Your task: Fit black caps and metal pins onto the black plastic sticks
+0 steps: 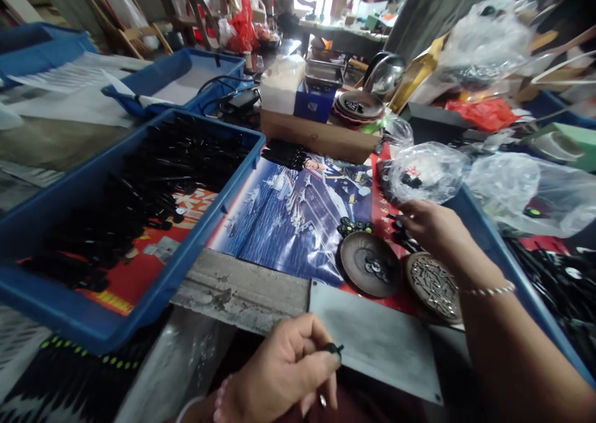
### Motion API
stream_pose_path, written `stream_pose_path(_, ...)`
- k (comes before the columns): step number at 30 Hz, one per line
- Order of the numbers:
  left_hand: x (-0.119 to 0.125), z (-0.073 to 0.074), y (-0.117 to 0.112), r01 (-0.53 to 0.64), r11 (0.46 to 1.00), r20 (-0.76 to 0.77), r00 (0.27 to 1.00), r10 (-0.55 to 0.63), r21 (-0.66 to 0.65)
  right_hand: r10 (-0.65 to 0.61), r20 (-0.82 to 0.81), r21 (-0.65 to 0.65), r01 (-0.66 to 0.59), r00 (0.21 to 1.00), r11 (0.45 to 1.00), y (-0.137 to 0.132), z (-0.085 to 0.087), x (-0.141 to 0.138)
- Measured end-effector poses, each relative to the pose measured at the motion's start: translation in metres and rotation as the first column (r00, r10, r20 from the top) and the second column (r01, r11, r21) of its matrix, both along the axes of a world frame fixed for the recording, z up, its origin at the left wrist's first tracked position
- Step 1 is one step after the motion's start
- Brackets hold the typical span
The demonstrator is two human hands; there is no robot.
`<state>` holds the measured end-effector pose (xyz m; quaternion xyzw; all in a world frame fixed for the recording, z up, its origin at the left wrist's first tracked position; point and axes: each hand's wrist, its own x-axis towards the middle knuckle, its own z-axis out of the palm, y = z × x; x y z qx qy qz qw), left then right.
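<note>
Desk (242,286) in a crowded workroom spreads before you, its worn grey edge showing on the near side. A long blue tray (200,236) stands at your left, heaped with slim black sticks (186,156) over a red printed sheet (123,280). A glossy poster (279,224) of sea, ships and a uniformed figure covers the desk between that tray and a second blue tray (479,224), which stands at your right, partly behind your forearm. A cardboard box (321,134) sits along the poster's far edge, and a grey plate (372,342) lies flat at the desk's near edge.

Your left hand (298,367), beside the plate, is drawn into a tight pinch. Your right hand (428,224), a beaded bracelet (488,290) at its wrist, narrows at the fingertips over loose black pieces (406,235); whether it grips one cannot be told. A brown dish (354,255) holds dark rings (376,268), just beside a dish of silver metal pieces (433,286). Round black caps (354,226) cluster at the brown dish's far rim. Between your left thumb and forefinger sits a small black part (333,348) with a thin stem, near the plate's left edge.
</note>
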<state>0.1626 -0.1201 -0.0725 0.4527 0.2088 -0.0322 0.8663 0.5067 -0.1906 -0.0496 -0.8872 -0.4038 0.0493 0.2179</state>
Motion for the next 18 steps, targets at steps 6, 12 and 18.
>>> stream_pose_path(6,-0.012,-0.003,0.003,-0.083,0.996,-0.014,0.996,0.084,0.029,0.013,0.036,-0.171,-0.006,0.999,0.985,0.036,-0.019,0.014)
stream_pose_path(12,-0.016,-0.006,0.008,-0.108,0.994,-0.033,0.994,0.109,0.029,-0.091,-0.005,-0.060,0.090,0.996,0.994,0.032,0.002,0.002)
stream_pose_path(18,-0.005,-0.004,0.007,-0.111,0.993,-0.027,0.993,0.112,0.029,-0.068,-0.299,0.255,0.149,0.952,0.955,-0.010,0.036,-0.080)
